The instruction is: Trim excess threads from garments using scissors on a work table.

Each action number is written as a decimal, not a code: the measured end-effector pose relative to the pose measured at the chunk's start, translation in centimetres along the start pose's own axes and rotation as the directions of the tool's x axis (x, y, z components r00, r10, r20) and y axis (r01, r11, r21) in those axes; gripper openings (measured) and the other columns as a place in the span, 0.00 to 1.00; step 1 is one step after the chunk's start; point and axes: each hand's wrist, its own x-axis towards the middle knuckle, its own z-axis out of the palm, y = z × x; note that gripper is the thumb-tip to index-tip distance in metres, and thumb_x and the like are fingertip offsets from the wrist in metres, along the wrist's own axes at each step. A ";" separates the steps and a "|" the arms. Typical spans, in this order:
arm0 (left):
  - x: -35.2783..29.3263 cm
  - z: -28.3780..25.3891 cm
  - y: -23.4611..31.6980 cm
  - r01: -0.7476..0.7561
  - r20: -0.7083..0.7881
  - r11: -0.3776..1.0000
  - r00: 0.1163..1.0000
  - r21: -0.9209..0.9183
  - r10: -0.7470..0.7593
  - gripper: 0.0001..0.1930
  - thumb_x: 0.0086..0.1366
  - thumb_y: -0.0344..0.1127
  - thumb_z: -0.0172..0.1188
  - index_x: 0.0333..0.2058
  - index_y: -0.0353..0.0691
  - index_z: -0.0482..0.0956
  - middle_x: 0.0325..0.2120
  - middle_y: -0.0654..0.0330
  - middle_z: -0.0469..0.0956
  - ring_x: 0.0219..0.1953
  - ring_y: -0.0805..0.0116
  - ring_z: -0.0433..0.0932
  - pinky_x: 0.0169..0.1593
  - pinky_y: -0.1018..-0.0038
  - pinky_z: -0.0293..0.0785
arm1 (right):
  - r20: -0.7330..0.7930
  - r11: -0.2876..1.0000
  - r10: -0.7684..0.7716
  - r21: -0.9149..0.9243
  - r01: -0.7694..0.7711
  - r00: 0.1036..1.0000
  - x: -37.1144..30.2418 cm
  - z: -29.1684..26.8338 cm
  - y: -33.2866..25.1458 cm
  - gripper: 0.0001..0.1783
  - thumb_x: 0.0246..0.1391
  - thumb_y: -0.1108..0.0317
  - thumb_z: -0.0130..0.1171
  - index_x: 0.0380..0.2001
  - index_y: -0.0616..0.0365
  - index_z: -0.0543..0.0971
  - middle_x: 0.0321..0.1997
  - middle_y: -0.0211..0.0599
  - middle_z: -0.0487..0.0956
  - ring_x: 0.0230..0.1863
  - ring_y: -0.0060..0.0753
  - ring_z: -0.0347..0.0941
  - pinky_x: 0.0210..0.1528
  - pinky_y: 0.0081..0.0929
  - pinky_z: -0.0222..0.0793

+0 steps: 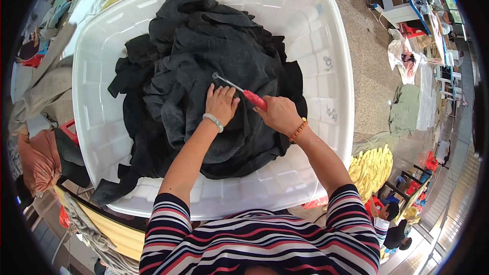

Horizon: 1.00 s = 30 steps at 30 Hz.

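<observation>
A heap of black cloth garments (224,56) fills much of a big white plastic tub (333,35). My right hand (281,115) is wrapped round the red handle of a tool (255,100). The tool has a thin metal shaft with a small round head, which lies against the top of the cloth. I cannot make out its exact kind. Just left of the shaft, my left hand (221,104) rests on the black cloth with its fingers spread. A small dark green thing shows beside its fingers, too small to name.
Garments hang over the tub's near left rim. Left of it sits a person in a reddish-brown top (41,160), near a wooden table (102,224). On the right lie a yellow cloth pile (372,170) and a green-grey cloth (405,109). Other people are at the lower right.
</observation>
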 end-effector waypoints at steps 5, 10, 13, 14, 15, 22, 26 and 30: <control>4.8 -5.4 -3.0 0.277 -0.171 0.931 0.955 0.238 -0.240 0.21 0.60 0.48 0.55 0.49 0.43 0.73 0.51 0.53 0.68 0.56 0.53 0.62 0.57 0.54 0.56 | 0.054 0.995 0.057 0.077 -0.061 0.997 -2.0 -2.1 1.1 0.17 0.51 0.54 0.58 0.24 0.59 0.76 0.21 0.48 0.77 0.26 0.51 0.75 0.30 0.40 0.70; 3.1 -1.3 -9.6 0.440 -0.096 0.889 0.897 0.129 -0.430 0.33 0.61 0.58 0.53 0.59 0.46 0.64 0.64 0.50 0.53 0.66 0.49 0.49 0.63 0.52 0.48 | 0.091 0.996 0.019 0.079 -0.027 0.996 -1.5 -1.8 -0.2 0.17 0.50 0.54 0.59 0.24 0.58 0.76 0.19 0.47 0.76 0.24 0.51 0.75 0.28 0.41 0.70; 2.3 -0.7 -10.2 0.434 -0.071 0.900 0.897 -0.047 -0.437 0.36 0.60 0.59 0.53 0.61 0.45 0.61 0.65 0.48 0.49 0.65 0.48 0.51 0.64 0.54 0.48 | 0.085 0.999 -0.030 0.040 0.027 0.996 0.1 -1.5 -1.5 0.17 0.50 0.54 0.60 0.24 0.58 0.76 0.19 0.46 0.76 0.24 0.50 0.75 0.28 0.40 0.70; 2.4 -0.9 -10.4 0.428 -0.071 0.881 0.891 -0.200 -0.449 0.36 0.60 0.58 0.54 0.61 0.45 0.61 0.65 0.47 0.49 0.64 0.48 0.53 0.64 0.56 0.49 | 0.090 0.999 -0.049 0.025 0.047 0.995 0.7 -1.5 -2.0 0.17 0.50 0.54 0.60 0.24 0.59 0.76 0.19 0.46 0.76 0.25 0.49 0.76 0.28 0.40 0.71; 2.8 -1.9 -10.2 0.494 -0.077 0.848 0.854 -0.192 -0.515 0.37 0.61 0.55 0.55 0.63 0.40 0.57 0.65 0.45 0.48 0.63 0.49 0.57 0.63 0.59 0.54 | 0.091 0.998 -0.054 0.019 0.053 0.994 1.6 -1.5 -2.7 0.17 0.50 0.55 0.59 0.24 0.59 0.76 0.20 0.47 0.77 0.25 0.49 0.76 0.29 0.40 0.71; 3.7 1.5 -19.8 0.577 -0.104 0.418 0.497 -0.702 -0.861 0.35 0.61 0.43 0.58 0.62 0.37 0.55 0.63 0.45 0.52 0.55 0.52 0.69 0.57 0.67 0.66 | 0.050 0.993 -0.118 0.007 0.118 0.992 8.0 0.1 -6.5 0.16 0.49 0.57 0.60 0.25 0.60 0.77 0.22 0.46 0.78 0.27 0.48 0.77 0.31 0.40 0.72; 3.0 1.1 -24.4 0.520 -0.239 0.660 0.658 -0.542 -0.714 0.28 0.58 0.33 0.62 0.57 0.36 0.67 0.53 0.52 0.71 0.35 0.65 0.77 0.36 0.74 0.75 | 0.090 0.983 -0.175 -0.038 0.179 0.980 9.7 0.8 -9.0 0.16 0.49 0.57 0.60 0.25 0.61 0.77 0.22 0.46 0.79 0.28 0.48 0.78 0.32 0.40 0.73; 6.2 0.5 -22.2 0.527 -0.036 0.341 0.505 -0.779 -0.862 0.31 0.56 0.33 0.64 0.58 0.35 0.65 0.51 0.53 0.73 0.34 0.72 0.76 0.33 0.78 0.72 | 0.042 0.994 -0.099 -0.052 0.101 0.994 10.0 0.8 -6.9 0.16 0.49 0.57 0.60 0.25 0.61 0.77 0.23 0.46 0.79 0.28 0.48 0.78 0.31 0.39 0.73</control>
